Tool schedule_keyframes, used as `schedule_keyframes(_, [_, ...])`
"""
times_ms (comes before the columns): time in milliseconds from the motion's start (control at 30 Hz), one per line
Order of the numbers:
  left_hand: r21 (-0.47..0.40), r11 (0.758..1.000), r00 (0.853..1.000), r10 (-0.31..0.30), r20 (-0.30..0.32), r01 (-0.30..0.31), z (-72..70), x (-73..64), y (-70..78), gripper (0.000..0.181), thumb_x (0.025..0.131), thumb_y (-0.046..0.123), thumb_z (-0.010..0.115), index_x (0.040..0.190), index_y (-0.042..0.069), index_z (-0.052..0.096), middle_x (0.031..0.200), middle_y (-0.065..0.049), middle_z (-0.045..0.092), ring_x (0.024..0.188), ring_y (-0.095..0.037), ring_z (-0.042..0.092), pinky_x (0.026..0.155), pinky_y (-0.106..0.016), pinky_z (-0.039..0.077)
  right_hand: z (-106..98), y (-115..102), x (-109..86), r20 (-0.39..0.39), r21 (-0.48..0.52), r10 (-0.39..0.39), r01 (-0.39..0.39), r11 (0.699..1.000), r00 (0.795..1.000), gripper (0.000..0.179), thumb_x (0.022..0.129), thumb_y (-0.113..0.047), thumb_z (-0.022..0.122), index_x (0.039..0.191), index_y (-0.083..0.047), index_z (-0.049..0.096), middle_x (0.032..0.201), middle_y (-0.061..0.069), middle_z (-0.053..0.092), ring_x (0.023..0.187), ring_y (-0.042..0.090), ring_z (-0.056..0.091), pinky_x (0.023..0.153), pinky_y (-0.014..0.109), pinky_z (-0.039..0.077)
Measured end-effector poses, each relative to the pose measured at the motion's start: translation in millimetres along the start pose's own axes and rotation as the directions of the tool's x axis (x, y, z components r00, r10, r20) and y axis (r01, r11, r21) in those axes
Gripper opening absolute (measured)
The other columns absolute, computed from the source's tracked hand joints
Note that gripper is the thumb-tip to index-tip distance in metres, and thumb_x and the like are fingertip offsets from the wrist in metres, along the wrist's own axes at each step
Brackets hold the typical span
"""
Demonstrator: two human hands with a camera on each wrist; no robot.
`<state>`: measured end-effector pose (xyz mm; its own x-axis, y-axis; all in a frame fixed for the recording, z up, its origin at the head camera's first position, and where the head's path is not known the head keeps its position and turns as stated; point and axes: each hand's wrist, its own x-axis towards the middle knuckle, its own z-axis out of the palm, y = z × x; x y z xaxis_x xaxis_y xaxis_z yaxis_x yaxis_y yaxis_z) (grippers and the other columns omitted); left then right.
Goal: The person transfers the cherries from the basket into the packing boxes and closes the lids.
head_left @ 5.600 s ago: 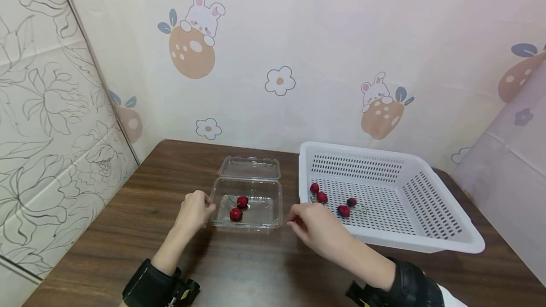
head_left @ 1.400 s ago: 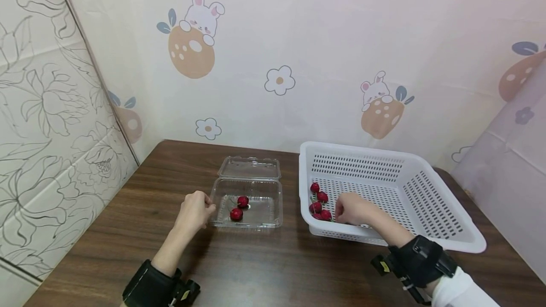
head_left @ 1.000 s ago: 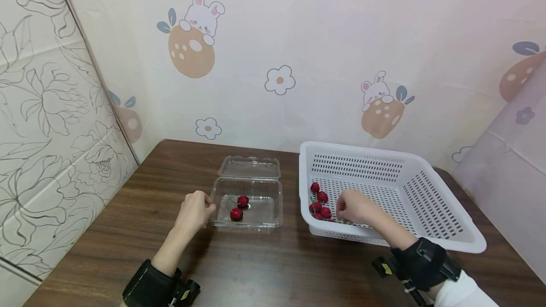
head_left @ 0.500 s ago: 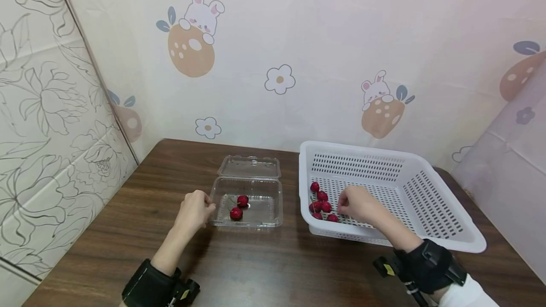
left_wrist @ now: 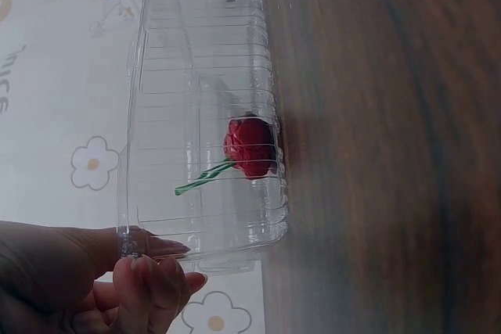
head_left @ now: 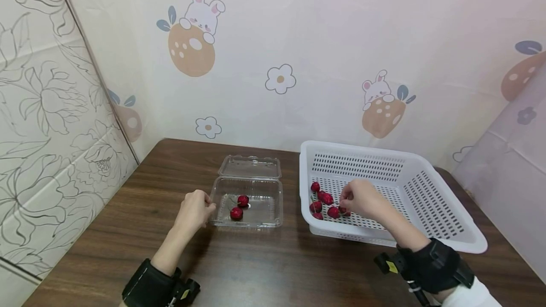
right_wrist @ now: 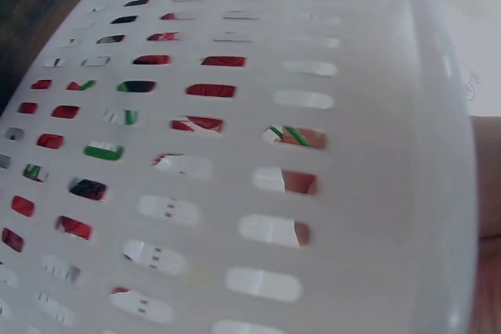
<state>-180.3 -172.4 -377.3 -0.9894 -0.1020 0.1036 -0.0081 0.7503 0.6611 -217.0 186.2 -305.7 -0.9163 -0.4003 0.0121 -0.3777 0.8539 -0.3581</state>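
My left hand (head_left: 194,212) pinches the left rim of an open clear plastic clamshell box (head_left: 266,203). In the left wrist view, thumb and fingers grip the rim of the box (left_wrist: 164,60). Two red cherries (head_left: 236,213) lie inside the box; one cherry (left_wrist: 249,146) with a green stem shows through its wall. My right hand (head_left: 364,198) is inside the white basket (head_left: 443,243), fingertips together above a cherry (head_left: 344,211). In the right wrist view, a green stem (right_wrist: 295,136) crosses the fingers behind the basket wall. Several cherries (head_left: 316,206) lie left of that hand.
A dark wooden table (head_left: 264,269) carries box and basket. The box's lid (head_left: 249,167) leans back behind it. A patterned curtain (head_left: 277,37) hangs behind the table. Bare tabletop lies between box and basket and in front of them.
My right hand moved from beside the box into the basket, then rose slightly up and right. Cherries near its fingertips shifted, and one now shows below them. The left hand stays on the box.
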Motion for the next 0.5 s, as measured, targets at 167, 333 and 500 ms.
schedule_keyframes(167, [0.001,1.0,1.0,0.0,-0.002,0.0,0.1,0.4,-0.3,0.011,0.077,0.0,0.057,0.081,-0.01,0.06,0.06,-0.008,0.061,0.032,-0.01,0.05,0.041,-0.026,0.046,-5.1,-0.8,-0.6,-0.015,0.013,0.005,-0.005,1.0,1.0,0.01,0.075,-0.002,0.062,0.066,-0.006,0.061,0.058,-0.001,0.053,0.052,0.012,0.045,0.048,0.027,0.039])
schedule_keyframes(333, [0.002,1.0,1.0,-0.001,-0.004,0.001,0.2,0.4,-0.5,0.01,0.077,0.0,0.057,0.08,-0.01,0.059,0.059,-0.007,0.06,0.032,-0.01,0.05,0.041,-0.026,0.045,-10.5,-4.6,-1.7,-0.03,0.016,0.002,-0.001,1.0,1.0,0.009,0.076,-0.003,0.062,0.068,-0.005,0.062,0.058,-0.001,0.052,0.052,0.012,0.046,0.048,0.027,0.04])
schedule_keyframes(500, [-0.001,1.0,1.0,0.0,-0.003,0.0,0.0,0.6,-0.3,0.011,0.077,-0.001,0.057,0.081,-0.01,0.06,0.061,-0.009,0.061,0.032,-0.009,0.05,0.04,-0.025,0.045,-16.4,-10.6,-3.0,-0.029,0.048,0.014,-0.012,0.999,0.999,0.007,0.079,-0.004,0.062,0.071,-0.004,0.063,0.061,0.002,0.055,0.054,0.013,0.048,0.05,0.027,0.041])
